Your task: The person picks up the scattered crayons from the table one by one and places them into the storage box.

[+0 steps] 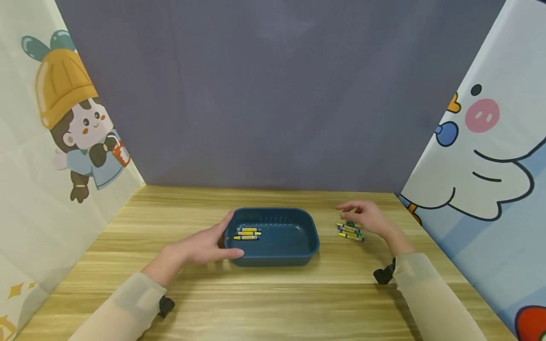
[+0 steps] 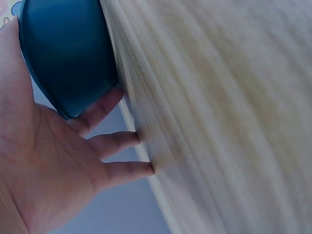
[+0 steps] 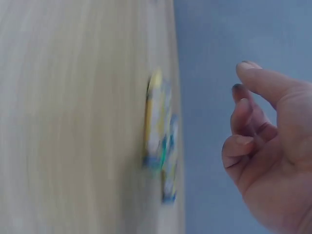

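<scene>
A dark blue plastic tray (image 1: 273, 261) stands on the table. Three crayons (image 1: 247, 233) in yellow-and-blue wrappers lie side by side at its left end. My left hand (image 1: 209, 244) spans that end, thumb along the near rim. In the left wrist view its fingers are spread and mostly straight, one touching the tray (image 2: 68, 53) and two others reaching to the tabletop. Several more crayons (image 1: 351, 232) lie in a loose pile right of the tray. Over the pile hovers my right hand (image 1: 362, 215), fingers loosely bent; no crayon shows clearly in it.
The light wood table (image 1: 264, 303) ends at a grey back panel (image 1: 273, 94). Printed cartoon panels flank it: a figure in a yellow hat (image 1: 91, 128) on the left, a white bird (image 1: 482, 156) on the right. The right wrist view is blurred around the crayons.
</scene>
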Tool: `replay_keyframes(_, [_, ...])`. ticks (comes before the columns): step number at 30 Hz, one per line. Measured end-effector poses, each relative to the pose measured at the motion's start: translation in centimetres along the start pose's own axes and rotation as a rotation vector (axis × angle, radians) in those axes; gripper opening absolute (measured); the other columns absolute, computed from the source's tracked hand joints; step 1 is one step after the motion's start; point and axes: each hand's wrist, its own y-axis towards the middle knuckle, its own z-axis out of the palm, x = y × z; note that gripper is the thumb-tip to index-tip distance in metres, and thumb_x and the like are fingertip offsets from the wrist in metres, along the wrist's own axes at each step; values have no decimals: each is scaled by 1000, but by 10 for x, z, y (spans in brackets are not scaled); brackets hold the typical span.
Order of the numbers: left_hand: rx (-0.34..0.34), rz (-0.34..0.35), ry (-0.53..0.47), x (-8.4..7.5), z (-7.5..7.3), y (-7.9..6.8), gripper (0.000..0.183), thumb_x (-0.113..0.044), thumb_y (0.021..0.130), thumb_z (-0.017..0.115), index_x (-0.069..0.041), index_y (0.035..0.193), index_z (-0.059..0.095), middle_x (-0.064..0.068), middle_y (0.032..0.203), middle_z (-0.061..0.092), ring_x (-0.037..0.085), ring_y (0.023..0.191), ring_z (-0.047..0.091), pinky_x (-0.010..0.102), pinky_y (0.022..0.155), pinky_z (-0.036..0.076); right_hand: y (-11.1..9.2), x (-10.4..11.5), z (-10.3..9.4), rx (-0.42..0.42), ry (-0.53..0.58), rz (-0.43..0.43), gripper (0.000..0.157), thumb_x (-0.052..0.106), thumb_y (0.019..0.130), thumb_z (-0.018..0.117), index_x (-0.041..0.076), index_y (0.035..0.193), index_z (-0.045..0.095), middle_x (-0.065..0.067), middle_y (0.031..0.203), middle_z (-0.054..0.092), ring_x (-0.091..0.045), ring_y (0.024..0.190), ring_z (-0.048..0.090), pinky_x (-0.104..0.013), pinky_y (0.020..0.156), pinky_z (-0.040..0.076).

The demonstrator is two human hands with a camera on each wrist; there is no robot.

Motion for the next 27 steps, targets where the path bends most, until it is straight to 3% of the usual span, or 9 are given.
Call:
replay_keyframes(6, [19,-10,-20,1,-1,-1,129,-74,93,75,-25,178,-10,17,156,61,25,131,66,57,114,49,-2,-41,-18,-9,-98,56,35,20,110,69,4,142,73,-24,135,72,-28,100,69,-40,78,57])
replay_keyframes(11, [15,-17,-21,0,-1,-1,129,-76,92,75,-27,178,-9,19,163,55,26,134,63,58,116,48,-1,-59,-22,28,-121,120,36,22,111,68,7,144,73,-24,140,70,-32,112,69,-43,85,58])
replay_keyframes(19, [13,-7,-25,0,1,0,129,-74,93,75,-26,178,-8,18,159,59,25,131,66,58,114,49,-2,-73,-20,59,-160,146,37,25,111,68,8,144,73,-25,146,69,-47,131,65,-58,103,57])
replay_keyframes(27, [15,-10,-15,-3,0,0,129,-72,93,76,-24,178,-8,14,149,67,21,124,68,56,111,51,0,-77,-18,92,-192,162,40,29,113,65,6,146,71,-27,150,66,-50,136,62,-59,106,56])
